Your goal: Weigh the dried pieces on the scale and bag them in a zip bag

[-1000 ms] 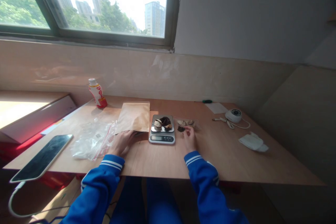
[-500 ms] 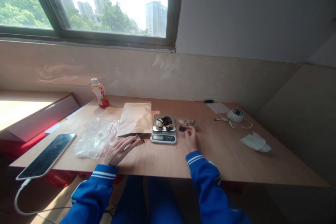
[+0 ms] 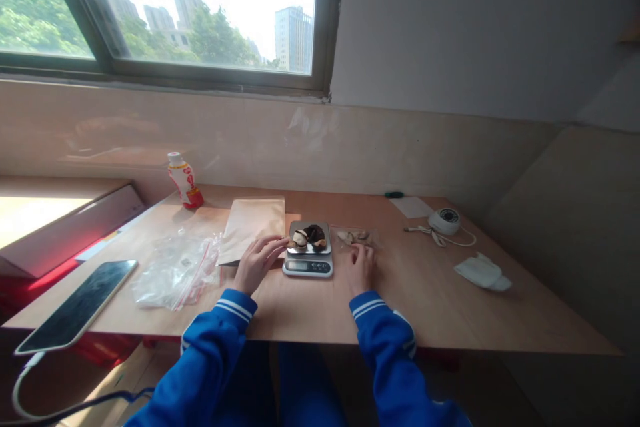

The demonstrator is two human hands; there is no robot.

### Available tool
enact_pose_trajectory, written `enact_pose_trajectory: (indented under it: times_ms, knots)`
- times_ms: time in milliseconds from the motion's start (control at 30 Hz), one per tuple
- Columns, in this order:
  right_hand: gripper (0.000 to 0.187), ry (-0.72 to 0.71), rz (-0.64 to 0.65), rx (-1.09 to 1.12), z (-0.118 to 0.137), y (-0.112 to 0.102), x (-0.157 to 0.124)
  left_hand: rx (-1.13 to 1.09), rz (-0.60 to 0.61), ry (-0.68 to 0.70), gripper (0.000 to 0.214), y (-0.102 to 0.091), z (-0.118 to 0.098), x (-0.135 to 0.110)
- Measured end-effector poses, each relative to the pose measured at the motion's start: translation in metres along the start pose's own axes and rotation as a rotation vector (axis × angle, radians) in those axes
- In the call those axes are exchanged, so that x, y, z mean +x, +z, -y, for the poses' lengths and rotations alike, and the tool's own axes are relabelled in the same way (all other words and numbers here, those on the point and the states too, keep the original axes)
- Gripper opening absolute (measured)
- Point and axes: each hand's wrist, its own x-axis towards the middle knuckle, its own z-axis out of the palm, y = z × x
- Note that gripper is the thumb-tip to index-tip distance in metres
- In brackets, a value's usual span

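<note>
From the head camera, the person's left hand (image 3: 259, 265) lies open with its fingers stretched out and nothing visible in them, the fingertips (image 3: 285, 241) just beside the steel pan of a small black-and-silver digital kitchen scale (image 3: 307, 267). That hand sits at about eight o'clock from the scale. The right hand (image 3: 361, 269), at about four o'clock, is curled slightly over the near edge of a clear plastic sheet or bag (image 3: 354, 235), and its fingers hide whatever may lie under them, so I cannot tell whether it grips anything. Cream and dark brown pieces of dried food (image 3: 307, 236) sit heaped on the pan, and paler pieces (image 3: 353, 236) lie on the clear plastic; they are too small to identify. The scale's display is too blurred to read. A tan paper envelope (image 3: 253, 231) lies at ten o'clock, with a crumpled zip-top plastic bag (image 3: 175, 272) beyond it. The dark piece that the left fingers pinched half a second ago is no longer in them, and the dark piece beside the right hand is out of sight.
</note>
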Motion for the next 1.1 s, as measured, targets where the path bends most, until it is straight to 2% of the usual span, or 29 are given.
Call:
enact_pose_trajectory:
  times_ms: [67, 167, 200, 267, 567, 733, 867, 1000, 1100]
  knots:
    - [0.033, -0.161, 0.066, -0.039, 0.009, -0.002, -0.002, -0.028, 0.004, 0.016, 0.027, 0.005, -0.004, 0.004]
    - [0.046, -0.477, 0.331, -0.048, 0.023, -0.005, -0.005, -0.040, 0.052, 0.075, 0.029, 0.011, -0.011, 0.004]
    - [0.049, -0.541, 0.396, -0.055, 0.026, -0.006, -0.005, -0.035, 0.074, 0.088, 0.030, 0.013, -0.014, 0.002]
    - [0.052, -0.582, 0.454, -0.068, 0.028, -0.007, -0.005, -0.011, 0.115, 0.110, 0.030, 0.017, -0.019, 0.000]
    - [0.027, -0.528, 0.365, 0.034, 0.021, 0.001, -0.004, 0.113, 0.104, 0.119, 0.026, 0.037, -0.041, 0.006]
    - [0.020, -0.310, 0.162, 0.044, 0.014, 0.005, 0.000, 0.137, 0.130, 0.049, 0.026, 0.051, -0.046, 0.013]
    - [0.016, -0.164, 0.007, -0.024, 0.005, 0.007, 0.004, 0.190, 0.181, 0.054, 0.025, 0.067, -0.046, 0.022]
    - [0.012, -0.154, 0.003, -0.097, 0.002, 0.009, 0.003, 0.255, 0.175, -0.011, 0.026, 0.077, -0.051, 0.027]
    - [0.014, -0.156, 0.025, -0.158, 0.006, 0.008, 0.000, 0.284, 0.115, -0.024, 0.030, 0.074, -0.055, 0.025]
